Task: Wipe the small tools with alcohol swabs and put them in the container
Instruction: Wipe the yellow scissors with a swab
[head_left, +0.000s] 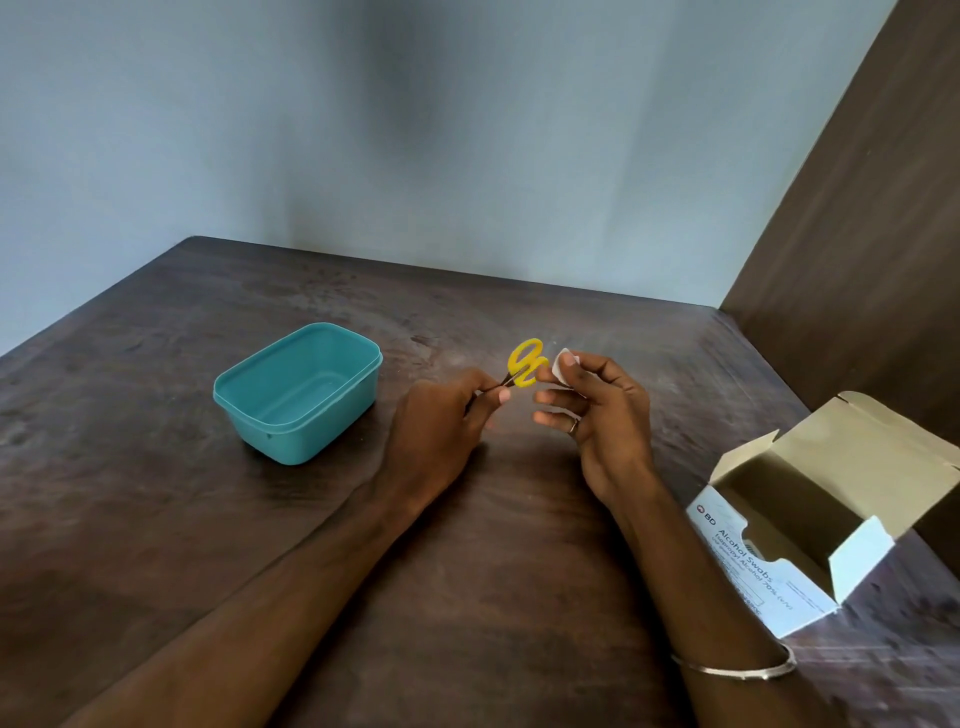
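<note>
Scissors (525, 364) sit pinched by the blades in the left hand (441, 421), handles up, so the right hand's (602, 410) swab (563, 364) can wipe them. Tub (298, 389) waits nearby.

You see a teal rectangular plastic container (298, 391) on the dark brown mottled wooden table (156, 493). The small scissors (524, 364) have yellow loop handles. The square swab (563, 364) is white. The open cardboard box (810, 512) is white outside with dark print, tan inside.
</note>
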